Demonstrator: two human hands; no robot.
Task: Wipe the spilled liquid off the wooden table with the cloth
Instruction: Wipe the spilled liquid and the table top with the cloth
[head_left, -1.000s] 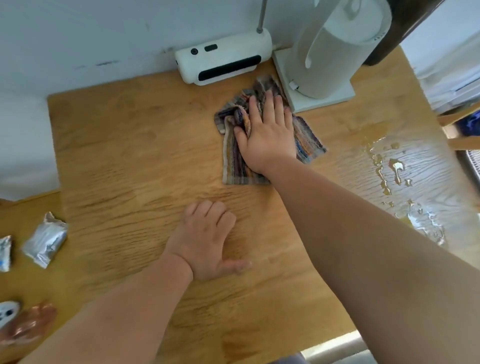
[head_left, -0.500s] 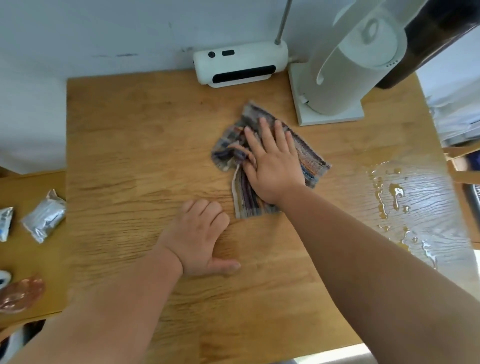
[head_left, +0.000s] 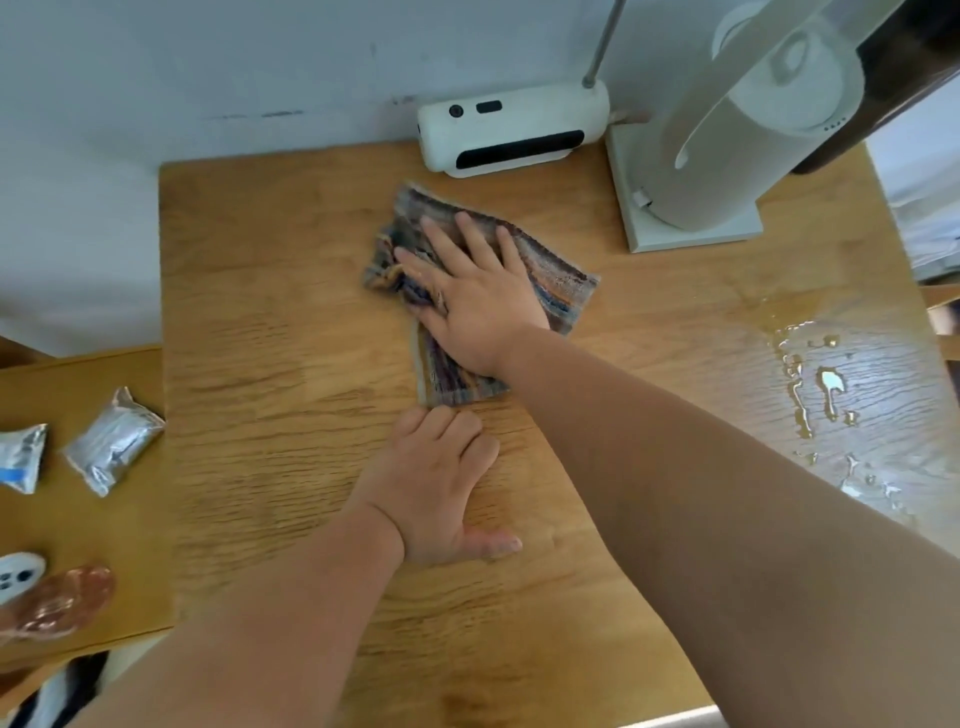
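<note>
A striped multicolour cloth (head_left: 563, 286) lies crumpled on the wooden table (head_left: 260, 322), left of centre at the back. My right hand (head_left: 478, 306) presses flat on it with fingers spread, and the cloth bunches at the thumb. My left hand (head_left: 436, 483) rests palm down on the bare wood just in front, its fingertips at the cloth's near edge. The spilled liquid (head_left: 826, 387) glistens in puddles and drops near the table's right edge, well apart from the cloth.
A white device (head_left: 514, 130) with a metal rod lies against the back wall. A white fan on a square base (head_left: 691, 228) stands at the back right. On a lower surface to the left lie two foil packets (head_left: 111, 439), a white controller (head_left: 18, 574) and a copper-coloured object (head_left: 62, 603).
My right hand has slid the cloth away from the fan base, toward me and to the left. The cloth's near edge now meets my left fingertips. My left hand has stayed flat.
</note>
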